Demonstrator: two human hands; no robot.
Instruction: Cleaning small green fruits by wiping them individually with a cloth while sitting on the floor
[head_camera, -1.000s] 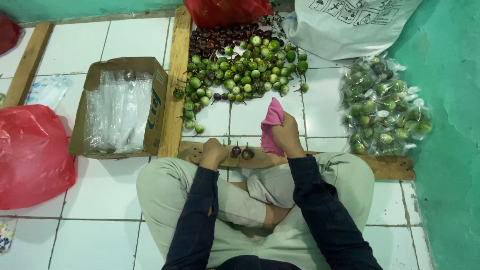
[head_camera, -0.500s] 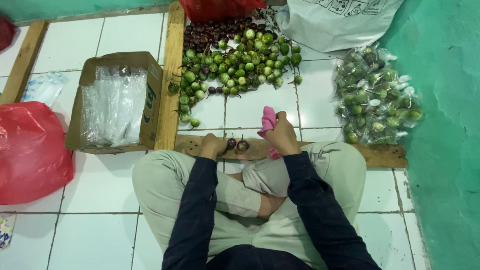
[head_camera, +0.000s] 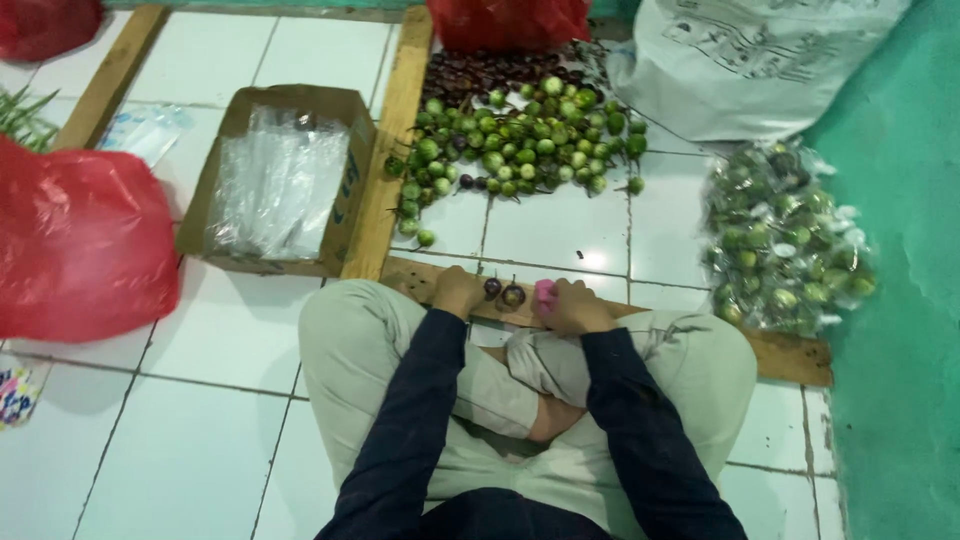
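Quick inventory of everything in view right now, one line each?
Loose round fruits: many, green and dark purple, heaped on the tiles ahead.
Two dark fruits: on the wooden plank, between the hands.
Cardboard box: one, brown, left of the heap, holding clear plastic bags.
Red plastic bags: three, far left, top left corner and top centre.
White sack: one, top right.
Packed bags of fruit: a pile, right.
Left hand: on the plank.
Right hand: holding a pink item.

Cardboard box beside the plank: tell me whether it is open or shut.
Open. The cardboard box has its top flaps folded out, and a stack of clear plastic bags shows inside, filling most of it.
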